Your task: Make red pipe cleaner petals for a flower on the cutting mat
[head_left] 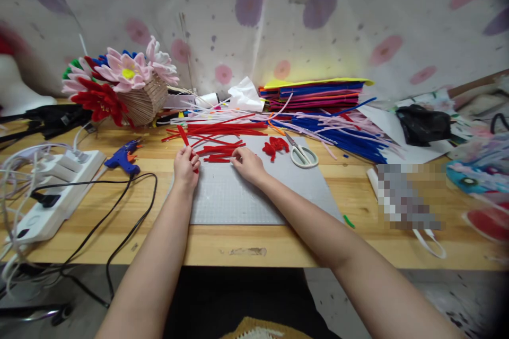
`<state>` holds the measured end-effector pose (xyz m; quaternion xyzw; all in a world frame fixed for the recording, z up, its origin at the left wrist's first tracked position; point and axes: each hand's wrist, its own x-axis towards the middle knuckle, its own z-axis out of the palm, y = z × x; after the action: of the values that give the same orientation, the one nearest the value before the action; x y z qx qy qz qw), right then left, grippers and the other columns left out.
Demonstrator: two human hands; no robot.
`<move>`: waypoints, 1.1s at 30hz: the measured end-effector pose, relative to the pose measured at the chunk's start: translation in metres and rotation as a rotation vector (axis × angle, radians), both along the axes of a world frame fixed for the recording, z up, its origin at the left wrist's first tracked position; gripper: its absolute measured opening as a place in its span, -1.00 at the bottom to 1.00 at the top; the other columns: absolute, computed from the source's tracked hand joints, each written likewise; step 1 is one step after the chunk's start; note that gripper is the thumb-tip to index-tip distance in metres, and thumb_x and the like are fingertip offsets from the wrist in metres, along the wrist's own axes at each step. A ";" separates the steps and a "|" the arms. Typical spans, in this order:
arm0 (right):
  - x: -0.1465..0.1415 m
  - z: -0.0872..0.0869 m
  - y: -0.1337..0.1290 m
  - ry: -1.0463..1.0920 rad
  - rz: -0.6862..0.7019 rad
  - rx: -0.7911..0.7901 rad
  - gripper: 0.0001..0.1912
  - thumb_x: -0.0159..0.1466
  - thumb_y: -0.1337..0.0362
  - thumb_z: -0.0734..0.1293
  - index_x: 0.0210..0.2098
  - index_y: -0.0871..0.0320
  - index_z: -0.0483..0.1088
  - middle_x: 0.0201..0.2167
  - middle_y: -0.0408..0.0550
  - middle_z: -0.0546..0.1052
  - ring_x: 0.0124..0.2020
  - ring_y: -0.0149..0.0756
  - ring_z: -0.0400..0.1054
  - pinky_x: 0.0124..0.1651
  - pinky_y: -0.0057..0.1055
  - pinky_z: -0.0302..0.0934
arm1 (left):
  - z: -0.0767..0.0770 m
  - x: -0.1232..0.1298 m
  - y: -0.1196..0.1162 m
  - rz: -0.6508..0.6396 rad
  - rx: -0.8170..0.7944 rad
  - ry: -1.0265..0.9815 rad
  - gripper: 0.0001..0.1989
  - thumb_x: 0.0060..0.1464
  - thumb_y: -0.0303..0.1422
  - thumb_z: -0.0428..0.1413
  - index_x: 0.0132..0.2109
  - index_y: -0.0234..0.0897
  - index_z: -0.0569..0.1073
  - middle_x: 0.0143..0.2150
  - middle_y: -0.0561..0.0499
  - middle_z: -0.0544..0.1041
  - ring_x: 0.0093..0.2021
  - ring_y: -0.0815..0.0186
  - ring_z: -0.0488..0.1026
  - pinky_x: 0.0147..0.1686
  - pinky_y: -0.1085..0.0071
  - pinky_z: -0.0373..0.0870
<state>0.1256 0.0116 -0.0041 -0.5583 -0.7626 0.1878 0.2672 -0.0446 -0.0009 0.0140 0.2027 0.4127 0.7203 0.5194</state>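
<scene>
My left hand (186,168) is closed round red pipe cleaners (183,135), whose ends stick up above the fingers. To its right, my right hand (247,164) has thumb and fingertips pinched at the right end of a row of short red pipe cleaners (218,158); what lies between the fingertips is too small to make out. Longer red pipe cleaners (226,128) lie behind both hands. Curled red pieces (275,146) rest right of my right hand, beside the scissors (303,156). Beneath is a grey cutting mat (238,201).
A blue glue gun (124,158), a white power strip (59,196) and black cables lie at the left. Behind them stands a basket (147,99) of fuzzy flowers. Blue and pink pipe cleaners (350,135) are spread at the back right, near a black bag (423,124).
</scene>
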 end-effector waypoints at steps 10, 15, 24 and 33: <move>-0.011 0.001 0.013 0.073 0.180 -0.074 -0.93 0.14 0.31 0.20 -0.37 0.15 0.28 -0.42 -0.16 0.39 -0.39 -0.44 0.23 -0.30 -0.48 0.08 | -0.012 0.010 0.000 0.040 0.025 0.250 -0.84 -0.02 -0.37 0.05 -0.42 -0.25 0.17 -0.61 0.21 0.28 -0.71 0.57 0.16 -0.73 0.63 -0.01; 0.014 -0.002 0.006 0.439 0.335 -0.187 -0.88 0.07 0.27 0.26 -0.41 0.17 0.25 -0.53 -0.22 0.35 -0.53 -0.50 0.18 -0.43 -0.52 0.07 | -0.021 0.023 -0.002 -0.038 0.009 0.500 -0.83 -0.08 -0.30 0.11 -0.38 -0.27 0.28 -0.52 0.17 0.32 -0.62 0.56 0.18 -0.62 0.60 0.08; 0.022 0.001 0.000 1.023 0.365 -0.471 -0.77 -0.01 0.27 0.36 -0.34 0.15 0.31 -0.53 -0.24 0.35 -0.57 -0.54 0.17 -0.53 -0.57 0.05 | -0.009 0.046 -0.018 -0.455 -0.121 0.253 -0.84 -0.07 -0.31 0.08 -0.40 -0.31 0.28 -0.60 0.17 0.23 -0.74 0.61 -0.05 -0.75 0.60 -0.21; 0.018 0.001 0.001 1.186 0.206 -0.489 -0.73 -0.02 0.17 0.37 -0.41 0.15 0.24 -0.53 -0.26 0.33 -0.53 -0.51 0.29 -0.58 -0.59 0.12 | -0.003 0.053 -0.023 -0.391 -0.164 0.299 -0.73 -0.12 -0.23 0.15 -0.39 -0.30 0.25 -0.62 0.19 0.18 -0.74 0.63 -0.02 -0.75 0.62 -0.24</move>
<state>0.1441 0.0128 -0.0028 -0.3287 -0.4706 0.6569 0.4888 0.0084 -0.0240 0.0106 0.3402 0.4949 0.5323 0.5966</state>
